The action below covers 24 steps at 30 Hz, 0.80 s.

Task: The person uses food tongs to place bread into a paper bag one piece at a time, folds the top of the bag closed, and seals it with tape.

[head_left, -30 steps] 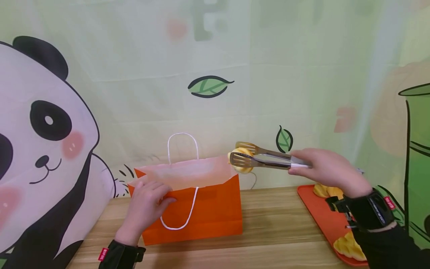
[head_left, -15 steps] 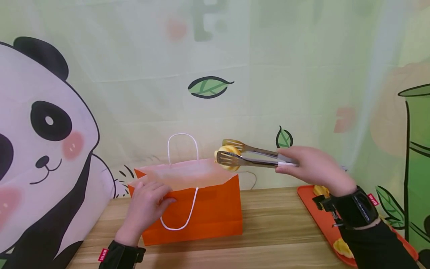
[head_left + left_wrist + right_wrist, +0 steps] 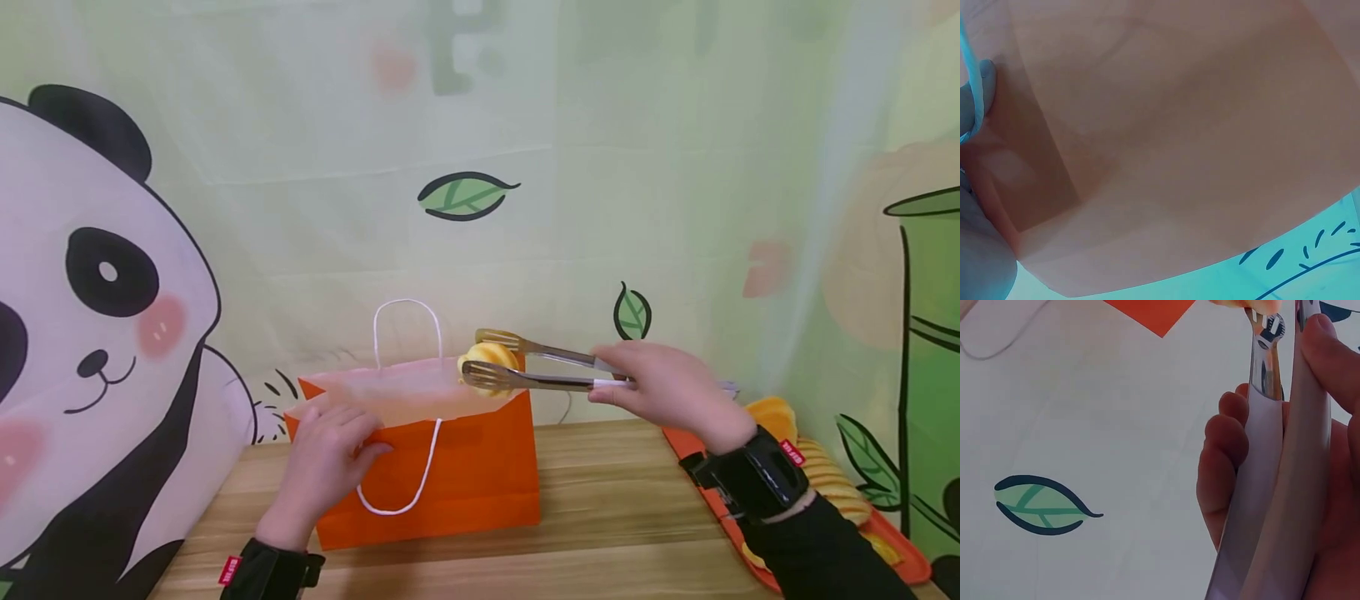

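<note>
An orange paper bag point(image 3: 465, 479) with white handles stands upright and open-topped on the wooden table. My left hand point(image 3: 330, 458) grips its near rim at the left corner; the left wrist view looks into the bag's pale inside point(image 3: 1179, 125), with a thumb point(image 3: 986, 87) at the rim. In my right hand point(image 3: 663, 387) are metal tongs point(image 3: 555, 383) with pale handles. Their slotted tips clasp a small yellow bread roll point(image 3: 495, 357) over the right side of the bag's mouth. The right wrist view shows fingers curled round both tong handles point(image 3: 1260, 462).
An orange-red tray point(image 3: 913, 562) lies on the right of the table, partly behind my right forearm. It bears several breads, including a striped loaf point(image 3: 832, 483). Behind stands a printed cloth backdrop point(image 3: 675, 208) with a panda and leaves.
My right hand has moved left, carrying the tongs and bread roll from beside the bag to over its mouth, lately dipping a little. The tongs' arms stand wider apart. My left hand stays put.
</note>
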Tool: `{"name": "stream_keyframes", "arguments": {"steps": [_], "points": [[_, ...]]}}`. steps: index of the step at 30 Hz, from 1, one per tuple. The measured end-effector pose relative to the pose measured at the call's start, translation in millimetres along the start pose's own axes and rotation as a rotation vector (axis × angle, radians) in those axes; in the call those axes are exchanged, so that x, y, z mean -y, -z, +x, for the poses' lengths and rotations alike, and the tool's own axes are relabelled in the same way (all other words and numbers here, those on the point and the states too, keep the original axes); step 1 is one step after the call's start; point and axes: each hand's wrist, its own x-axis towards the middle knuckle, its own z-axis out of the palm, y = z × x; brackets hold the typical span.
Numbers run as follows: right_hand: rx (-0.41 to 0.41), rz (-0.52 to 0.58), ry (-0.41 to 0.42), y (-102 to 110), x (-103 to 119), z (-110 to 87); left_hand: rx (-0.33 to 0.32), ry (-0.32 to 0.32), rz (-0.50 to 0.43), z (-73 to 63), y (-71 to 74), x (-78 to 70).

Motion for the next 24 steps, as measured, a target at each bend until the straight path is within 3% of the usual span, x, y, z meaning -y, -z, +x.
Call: {"name": "stream_keyframes", "arguments": {"steps": [24], "points": [[0.027,-0.013,0.005,-23.6,4.8,5.7,-0.014,-0.002,-0.007,-0.2,-0.2,-0.5]]}}
